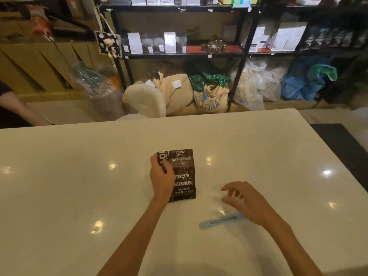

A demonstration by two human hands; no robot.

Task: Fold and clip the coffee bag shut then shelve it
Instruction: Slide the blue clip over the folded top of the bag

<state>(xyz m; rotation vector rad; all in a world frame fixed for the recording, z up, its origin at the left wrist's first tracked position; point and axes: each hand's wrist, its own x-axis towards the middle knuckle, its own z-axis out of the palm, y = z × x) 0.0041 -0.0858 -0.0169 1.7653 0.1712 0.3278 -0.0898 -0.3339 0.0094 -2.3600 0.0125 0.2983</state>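
A dark brown coffee bag [183, 174] with white print stands on the white table [79, 186], near its middle. My left hand [161, 176] grips the bag's left edge, thumb on the front. A long light-blue sealing clip [219, 221] lies flat on the table to the right of the bag, nearer to me. My right hand [245, 200] hovers just above the clip's right end with its fingers spread and nothing in it. A black metal shelf unit [179, 54] with rows of white and dark bags stands behind the table.
Sacks and plastic bags [209, 94] lie on the floor under the shelves. Another person's arm [18, 108] shows at the far left beyond the table. A dark surface [342, 142] adjoins the table's right edge. Cardboard boxes [39, 62] stand at the back left.
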